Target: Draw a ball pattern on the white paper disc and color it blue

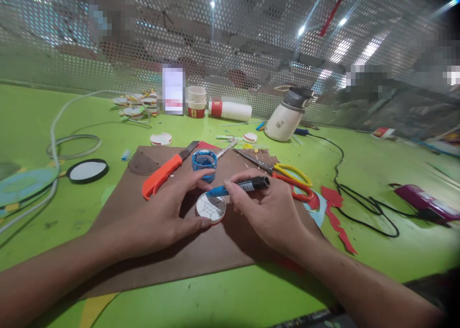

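the green counter (230,294) carries a brown board (201,251), and all the work is on this board. the left hand (168,218) lies on the board, its grip closed around the edge of a small round disc (211,208), thumb on the far side and fingers on the near side. the disc lies flat on the board, between both hands, and its white face shows thin lines like a net. the right hand (268,213) has its grip clamped on a black marker (247,185) with a blue tip, and the tip is just at the upper edge of the disc.

for a good line, i think the left hand must press the disc so it does not turn, and the fingers must stay outside the drawing face. the right wrist is better resting on the board, so the tip moves slowly. behind the disc stand a small blue cup (204,162), an orange knife (161,175) and scissors (283,172), all near enough that an elbow move can push them.
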### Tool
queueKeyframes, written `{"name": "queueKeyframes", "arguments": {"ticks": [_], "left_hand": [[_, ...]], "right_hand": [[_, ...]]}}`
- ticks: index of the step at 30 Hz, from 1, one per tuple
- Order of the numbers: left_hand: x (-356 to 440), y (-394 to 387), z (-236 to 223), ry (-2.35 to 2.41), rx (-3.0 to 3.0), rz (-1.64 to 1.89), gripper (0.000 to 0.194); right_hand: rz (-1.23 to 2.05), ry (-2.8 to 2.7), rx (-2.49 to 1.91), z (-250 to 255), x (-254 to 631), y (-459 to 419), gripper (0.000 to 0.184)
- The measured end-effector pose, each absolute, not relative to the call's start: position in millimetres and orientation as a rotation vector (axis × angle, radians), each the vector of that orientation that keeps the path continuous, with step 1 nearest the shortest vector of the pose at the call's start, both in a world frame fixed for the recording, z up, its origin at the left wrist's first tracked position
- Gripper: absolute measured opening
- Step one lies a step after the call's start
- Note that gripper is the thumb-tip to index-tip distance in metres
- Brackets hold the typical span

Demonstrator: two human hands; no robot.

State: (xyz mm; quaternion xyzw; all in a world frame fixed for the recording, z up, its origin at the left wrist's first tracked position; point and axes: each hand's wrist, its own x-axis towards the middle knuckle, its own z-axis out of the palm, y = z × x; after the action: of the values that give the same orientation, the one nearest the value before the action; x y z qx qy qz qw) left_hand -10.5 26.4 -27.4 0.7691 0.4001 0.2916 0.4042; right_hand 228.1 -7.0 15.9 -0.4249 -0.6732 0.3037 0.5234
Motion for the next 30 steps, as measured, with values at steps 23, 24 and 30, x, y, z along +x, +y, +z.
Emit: {"name": "queueKeyframes", "arguments": {"ticks": [23,24,30], "left_hand": [[-8,20,-21,1.082,1.955,0.752,0.096],[-9,20,-21,1.064,1.961,0.758,0.095],[-11,24,-23,1.021,1.994,0.733,0.085]], "right_hand": [[0.653,-1.602,-1.075,28,229,-11,0.021],[0.651,-1.607,-1.079,27,230,-11,0.020],[0.663,-1.625,-1.083,23,228,-9,0.018]]}}
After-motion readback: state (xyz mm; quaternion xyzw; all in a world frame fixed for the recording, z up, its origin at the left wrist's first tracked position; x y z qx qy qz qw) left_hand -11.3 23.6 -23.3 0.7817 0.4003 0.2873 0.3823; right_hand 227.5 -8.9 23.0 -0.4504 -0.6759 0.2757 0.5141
